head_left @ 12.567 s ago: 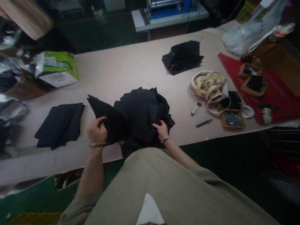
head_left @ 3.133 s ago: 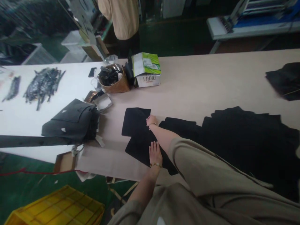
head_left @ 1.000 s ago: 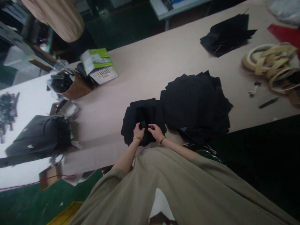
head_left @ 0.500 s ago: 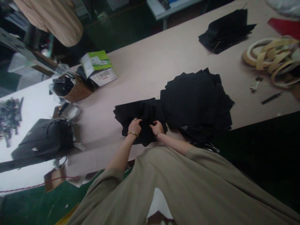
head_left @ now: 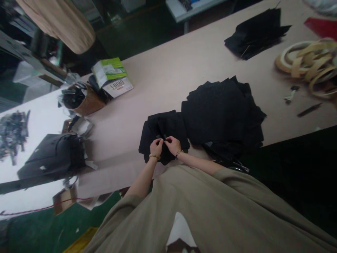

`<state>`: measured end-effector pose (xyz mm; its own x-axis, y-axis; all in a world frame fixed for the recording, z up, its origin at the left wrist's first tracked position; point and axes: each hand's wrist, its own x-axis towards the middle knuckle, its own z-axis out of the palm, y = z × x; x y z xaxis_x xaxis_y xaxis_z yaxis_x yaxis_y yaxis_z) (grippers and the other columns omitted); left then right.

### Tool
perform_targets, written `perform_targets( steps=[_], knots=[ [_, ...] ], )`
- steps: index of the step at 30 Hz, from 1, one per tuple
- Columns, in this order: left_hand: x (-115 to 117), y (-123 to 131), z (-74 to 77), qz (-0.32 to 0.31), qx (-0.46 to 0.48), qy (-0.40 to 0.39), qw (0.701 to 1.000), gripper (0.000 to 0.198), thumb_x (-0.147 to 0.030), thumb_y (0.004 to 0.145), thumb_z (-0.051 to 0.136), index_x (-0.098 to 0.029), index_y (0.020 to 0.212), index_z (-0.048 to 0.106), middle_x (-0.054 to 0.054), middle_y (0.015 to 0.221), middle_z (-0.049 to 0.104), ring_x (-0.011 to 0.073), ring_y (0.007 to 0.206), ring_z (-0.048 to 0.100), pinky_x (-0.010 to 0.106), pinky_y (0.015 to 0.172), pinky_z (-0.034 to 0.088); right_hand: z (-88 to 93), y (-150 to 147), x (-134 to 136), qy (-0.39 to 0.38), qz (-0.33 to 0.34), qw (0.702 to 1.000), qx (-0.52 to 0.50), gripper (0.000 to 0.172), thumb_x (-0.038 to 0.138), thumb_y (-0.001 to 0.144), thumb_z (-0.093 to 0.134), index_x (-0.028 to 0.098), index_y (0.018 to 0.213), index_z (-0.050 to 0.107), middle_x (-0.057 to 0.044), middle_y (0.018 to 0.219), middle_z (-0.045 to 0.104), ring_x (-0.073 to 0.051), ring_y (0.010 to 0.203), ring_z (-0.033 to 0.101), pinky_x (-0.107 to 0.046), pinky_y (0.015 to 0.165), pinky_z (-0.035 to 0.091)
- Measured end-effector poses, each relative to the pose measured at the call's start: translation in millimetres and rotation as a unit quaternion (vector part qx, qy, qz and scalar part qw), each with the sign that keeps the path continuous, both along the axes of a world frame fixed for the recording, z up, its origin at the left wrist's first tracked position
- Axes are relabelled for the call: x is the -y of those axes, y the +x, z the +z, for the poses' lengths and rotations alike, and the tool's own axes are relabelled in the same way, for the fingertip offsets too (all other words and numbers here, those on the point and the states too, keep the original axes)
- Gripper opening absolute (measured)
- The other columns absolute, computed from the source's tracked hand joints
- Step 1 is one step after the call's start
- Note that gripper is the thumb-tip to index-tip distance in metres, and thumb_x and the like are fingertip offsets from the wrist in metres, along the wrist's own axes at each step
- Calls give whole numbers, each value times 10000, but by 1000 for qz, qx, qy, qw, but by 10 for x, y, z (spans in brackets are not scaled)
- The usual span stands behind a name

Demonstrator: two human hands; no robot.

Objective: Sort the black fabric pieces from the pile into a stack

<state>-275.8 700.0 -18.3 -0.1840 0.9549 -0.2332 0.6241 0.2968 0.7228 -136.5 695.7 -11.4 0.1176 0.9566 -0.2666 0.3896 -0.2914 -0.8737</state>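
Observation:
A black fabric piece lies in front of me on a small pile of similar dark pieces, its near part bunched up into folds. My left hand pinches one fold of it. Close beside, my right hand pinches the cloth too, the two sets of fingertips almost meeting. Directly to the right, a larger fanned stack of black fabric pieces touches the small pile. What lies under the fingertips is hidden.
On the long table stand a green and white box, a brown container and a dark bag at left. At right are another black fabric stack, tape rolls and a dark pen-like tool. A person stands far left.
My hands have come together, the left moving right with the cloth's left side drawn inward. The fabric is now gathered into folds between my fingers.

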Motion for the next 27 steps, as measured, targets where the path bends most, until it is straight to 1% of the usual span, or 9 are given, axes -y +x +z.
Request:
perform_targets(
  steps=[5,10,13,15,17,20,21,23,27],
  knots=[
    [-2,51,-57,83,66,-42,993,398,-436,794,689,-120,1030,743,104,1023,748,218,982,685,305,922,518,-22,-52,6,17,104,991,-87,211,154,807,611,214,947,757,-36,952,761,-197,893,697,-311,874,527],
    [-64,-131,17,62,19,-85,994,294,-362,824,646,-135,981,747,62,928,753,187,885,689,273,832,534,-81,-13,39,-15,137,969,-207,332,75,741,597,216,993,760,-21,984,758,-172,937,698,-347,981,511],
    [-218,-605,383,75,-35,-81,993,205,-283,832,627,-133,931,726,69,896,729,220,905,670,337,882,518,-170,35,69,-46,84,972,-216,342,89,741,610,197,1042,733,-43,1049,743,-161,955,691,-350,971,522],
    [-357,-1045,776,102,-98,-47,989,243,-243,860,593,-145,1063,682,93,1015,703,253,1022,636,404,976,467,-226,73,89,-82,11,977,-199,362,106,748,619,185,1092,703,-68,1119,722,-163,983,683,-352,939,539],
    [-488,-1413,1186,102,-238,36,965,367,-222,865,585,-201,1231,590,88,1076,674,269,1023,627,432,953,475,-258,107,105,-125,-58,972,-192,402,130,759,626,187,1155,665,-88,1204,687,-172,1025,671,-348,888,561],
    [-602,-1478,1548,29,-376,87,922,403,-185,912,490,-233,1311,526,107,1139,629,284,1034,610,436,911,491,-248,131,112,-172,-127,953,-215,451,166,773,636,200,1223,621,-108,1296,632,-190,1063,653,-319,798,576],
    [-607,-1344,1552,-19,-406,77,911,376,-168,926,448,-232,1280,555,120,1176,611,282,1047,601,423,897,498,-235,131,107,-183,-146,945,-229,454,172,777,637,200,1230,617,-112,1305,625,-193,1061,649,-306,774,573],
    [-562,-910,1377,-120,-440,35,889,351,-141,941,379,-223,1175,628,136,1285,558,273,1082,580,385,857,520,-208,129,86,-206,-177,928,-255,444,172,780,633,197,1223,622,-114,1297,626,-195,1048,642,-281,735,562],
    [-316,15,664,-258,-406,-38,876,380,-134,954,333,-238,1123,657,95,1404,503,251,1129,552,342,785,556,-210,138,22,-233,-201,912,-274,427,157,778,615,196,1203,636,-105,1244,648,-182,995,637,-251,681,537]
  ],
)
